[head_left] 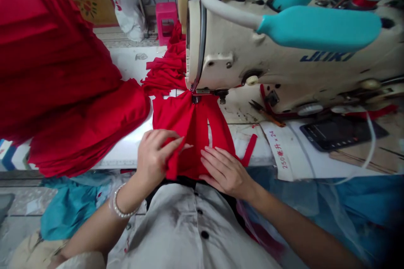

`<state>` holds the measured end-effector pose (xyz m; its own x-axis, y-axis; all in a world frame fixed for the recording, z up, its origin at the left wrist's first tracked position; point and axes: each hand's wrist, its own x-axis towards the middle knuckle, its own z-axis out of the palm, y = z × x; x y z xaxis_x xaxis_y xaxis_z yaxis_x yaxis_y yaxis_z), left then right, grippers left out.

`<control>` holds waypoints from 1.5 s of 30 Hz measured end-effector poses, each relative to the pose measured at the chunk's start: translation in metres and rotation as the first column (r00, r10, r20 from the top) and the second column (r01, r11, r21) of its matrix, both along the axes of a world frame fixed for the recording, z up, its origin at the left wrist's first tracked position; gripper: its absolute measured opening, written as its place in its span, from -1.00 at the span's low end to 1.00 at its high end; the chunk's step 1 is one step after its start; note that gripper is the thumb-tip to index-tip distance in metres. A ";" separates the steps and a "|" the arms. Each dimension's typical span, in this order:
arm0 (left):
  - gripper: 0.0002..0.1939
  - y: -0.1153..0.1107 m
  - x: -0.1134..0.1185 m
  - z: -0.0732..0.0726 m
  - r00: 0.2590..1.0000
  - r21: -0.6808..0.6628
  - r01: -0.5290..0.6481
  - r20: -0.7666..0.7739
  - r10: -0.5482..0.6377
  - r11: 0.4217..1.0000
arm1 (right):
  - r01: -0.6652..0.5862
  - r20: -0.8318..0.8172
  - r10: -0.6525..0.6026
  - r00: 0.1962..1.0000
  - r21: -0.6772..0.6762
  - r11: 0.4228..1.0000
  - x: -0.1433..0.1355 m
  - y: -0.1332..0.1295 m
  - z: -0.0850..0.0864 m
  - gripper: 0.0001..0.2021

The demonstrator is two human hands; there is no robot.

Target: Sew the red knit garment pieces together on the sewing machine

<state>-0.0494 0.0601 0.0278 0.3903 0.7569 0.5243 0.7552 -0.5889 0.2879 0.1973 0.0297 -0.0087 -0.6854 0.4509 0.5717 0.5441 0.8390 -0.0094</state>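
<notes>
A piece of red fabric point(176, 113) lies under the needle area of a white sewing machine point(233, 50) and reaches toward my body. My left hand point(154, 151), with a beaded bracelet on its wrist, pinches a folded edge of this fabric at its near left part. My right hand point(222, 170) lies flat on the near right part, fingers stretched out over the cloth. A narrow slit shows white between two parts of the fabric, just beyond my right fingertips.
A tall stack of red cloth point(63, 75) fills the left side. More red pieces point(167, 63) lie behind the needle area. Small scissors point(268, 113) and a black phone point(342, 132) rest at the right. A teal lamp point(322, 27) sits on the machine.
</notes>
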 end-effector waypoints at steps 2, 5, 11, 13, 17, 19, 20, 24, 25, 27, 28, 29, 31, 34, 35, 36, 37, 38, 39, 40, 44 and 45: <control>-0.75 -0.006 0.007 -0.004 0.985 -0.016 0.102 -0.137 -0.103 0.995 | -0.018 -0.039 0.017 0.999 -0.037 0.999 -0.008 -0.001 -0.006 -0.70; -0.64 -0.013 0.010 -0.019 0.947 -0.091 0.199 -0.240 -0.215 0.976 | 0.011 -0.052 -0.017 0.999 -0.103 0.995 -0.010 -0.006 -0.014 -0.74; -0.62 -0.011 0.004 -0.026 0.934 -0.057 0.271 -0.224 -0.277 0.961 | 0.042 -0.048 -0.047 0.998 -0.100 0.994 -0.006 -0.014 -0.019 -0.78; -0.62 -0.009 0.004 -0.025 0.939 -0.052 0.275 -0.202 -0.280 0.960 | 0.054 -0.048 -0.058 0.997 -0.087 0.995 -0.007 -0.014 -0.018 -0.81; -0.64 -0.005 0.004 -0.028 0.939 -0.058 0.272 -0.202 -0.278 0.961 | 0.045 -0.043 -0.049 0.998 -0.090 0.995 -0.007 -0.014 -0.018 -0.83; -0.65 -0.004 0.004 -0.031 0.933 -0.088 0.277 -0.215 -0.290 0.957 | 0.043 -0.042 -0.047 0.998 -0.107 0.993 -0.005 -0.015 -0.019 -0.83; -0.65 -0.004 0.005 -0.033 0.931 -0.107 0.274 -0.219 -0.291 0.956 | 0.044 -0.041 -0.049 0.998 -0.114 0.992 -0.005 -0.016 -0.019 -0.83; -0.66 -0.001 0.007 -0.032 0.931 -0.181 0.248 -0.226 -0.285 0.952 | 0.057 -0.075 -0.067 0.995 -0.129 0.990 -0.005 -0.013 -0.014 -0.77; -0.68 0.000 0.008 -0.030 0.927 -0.200 0.245 -0.237 -0.290 0.949 | 0.055 -0.096 -0.068 0.993 -0.136 0.989 -0.006 -0.010 -0.012 -0.77; -0.71 0.004 0.011 -0.025 0.910 -0.243 0.241 -0.281 -0.306 0.939 | 0.044 -0.149 -0.071 0.986 -0.174 0.984 -0.009 -0.003 -0.005 -0.80; -0.73 0.006 0.012 -0.022 0.896 -0.267 0.237 -0.311 -0.317 0.934 | 0.037 -0.177 -0.075 0.981 -0.207 0.978 -0.010 0.002 -0.002 -0.82; -0.74 0.008 0.014 -0.019 0.882 -0.287 0.234 -0.339 -0.327 0.929 | 0.032 -0.205 -0.084 0.975 -0.243 0.969 -0.011 0.008 0.002 -0.83; -0.76 0.013 0.018 -0.015 0.858 -0.311 0.220 -0.390 -0.335 0.925 | 0.034 -0.231 -0.107 0.967 -0.301 0.953 -0.012 0.023 0.009 -0.80; -0.77 0.021 0.023 -0.011 0.841 -0.319 0.183 -0.439 -0.316 0.930 | 0.081 -0.164 -0.138 0.977 -0.312 0.947 -0.012 0.056 0.015 -0.71; -0.77 0.024 0.024 -0.010 0.839 -0.321 0.170 -0.449 -0.308 0.932 | 0.103 -0.113 -0.143 0.983 -0.302 0.948 -0.012 0.069 0.015 -0.67; -0.76 0.027 0.025 -0.010 0.839 -0.322 0.159 -0.455 -0.299 0.933 | 0.126 -0.051 -0.147 0.988 -0.291 0.948 -0.012 0.082 0.015 -0.64; -0.75 0.031 0.026 -0.010 0.839 -0.322 0.149 -0.459 -0.292 0.935 | 0.149 0.019 -0.149 0.989 -0.282 0.948 -0.013 0.095 0.014 -0.62; -0.73 0.034 0.027 -0.010 0.840 -0.324 0.140 -0.461 -0.285 0.936 | 0.172 0.088 -0.154 0.984 -0.274 0.946 -0.013 0.107 0.013 -0.61; -0.71 0.038 0.027 -0.009 0.841 -0.327 0.130 -0.464 -0.278 0.936 | 0.195 0.149 -0.159 0.976 -0.268 0.943 -0.015 0.117 0.011 -0.61; -0.68 0.042 0.028 -0.009 0.840 -0.332 0.118 -0.469 -0.273 0.936 | 0.217 0.198 -0.168 0.966 -0.266 0.939 -0.016 0.126 0.010 -0.62; -0.61 0.057 0.029 -0.008 0.828 -0.354 0.090 -0.492 -0.267 0.931 | 0.274 0.267 -0.202 0.942 -0.269 0.923 -0.014 0.145 0.009 -0.60; -0.61 0.061 0.029 -0.007 0.827 -0.354 0.086 -0.496 -0.265 0.931 | 0.259 0.270 -0.184 0.945 -0.276 0.926 -0.009 0.147 0.010 -0.59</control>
